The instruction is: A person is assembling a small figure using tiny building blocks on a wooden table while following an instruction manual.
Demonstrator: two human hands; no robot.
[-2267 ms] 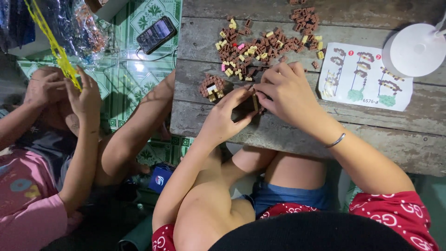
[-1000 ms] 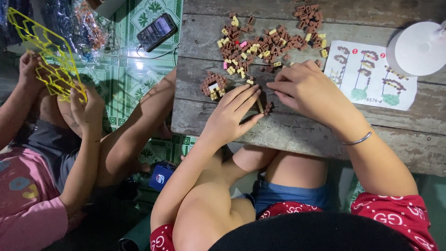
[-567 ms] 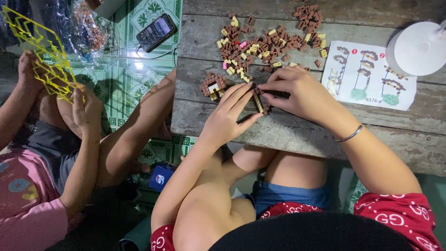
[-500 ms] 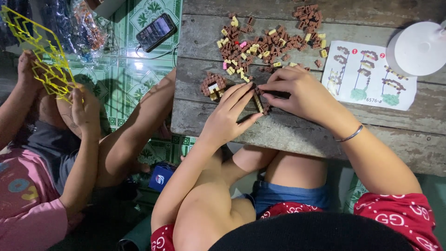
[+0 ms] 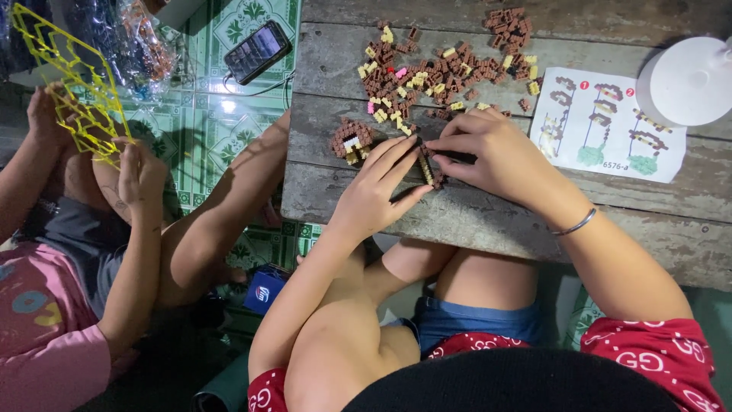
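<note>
On the weathered wooden table both hands meet on a small brown and yellow brick assembly. My left hand steadies it from the left with fingers stretched out. My right hand pinches it from the right; a thin bracelet sits on that wrist. A small built clump of brown and white bricks lies just left of my hands. Several loose brown, yellow and pink bricks are scattered behind them.
A printed instruction sheet lies at the right, beside a round white lamp base. A phone rests on the green tiled floor. At left another person's hands hold a yellow plastic frame. A blue box sits below.
My right hand has slid down and left to close on the small assembly with my left. The other person has raised the yellow frame higher.
</note>
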